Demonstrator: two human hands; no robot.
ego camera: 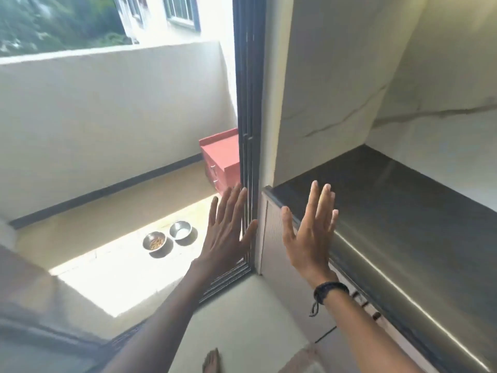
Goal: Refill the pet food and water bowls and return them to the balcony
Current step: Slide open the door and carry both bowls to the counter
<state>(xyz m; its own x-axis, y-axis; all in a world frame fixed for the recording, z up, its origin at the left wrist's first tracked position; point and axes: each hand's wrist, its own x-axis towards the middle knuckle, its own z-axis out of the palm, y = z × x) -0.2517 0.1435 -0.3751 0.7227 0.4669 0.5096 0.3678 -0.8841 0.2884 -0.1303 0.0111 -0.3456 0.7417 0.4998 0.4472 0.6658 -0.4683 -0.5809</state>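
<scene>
- Steel, both of them: the food bowl (pixel 154 241) and the water bowl (pixel 180 230) sat side by side on the balcony floor (pixel 113 265), in a patch of strong sun, just beyond the sliding door track (pixel 228 281).
- The food bowl held some brown kibble; the other showed a pale, shiny bottom, and whether water lay in it could not be told.
- The left hand (pixel 227 232) and the right hand (pixel 309 232) were both raised in front of the camera, flat, fingers spread, holding nothing; a dark cord bracelet (pixel 329 289) circled the right wrist.
- The left hand hung in front of the dark door frame (pixel 248 103), the right one over the edge of the dark counter (pixel 390 211); whether either touched those surfaces was unclear.
- A bare foot (pixel 211 360) stood on the indoor floor, so the person was inside, well apart from the bowls.
- Judged from this, either the bowls had not yet been collected or they were already back; the kibble left that open.
- If collection was next, it called for stepping over the track, crouching, and taking one bowl by the rim in each hand, kept level.
- A red cabinet (pixel 222 160) stood beyond the bowls against the balcony wall.
- No brand, label or writing could be read anywhere.
</scene>
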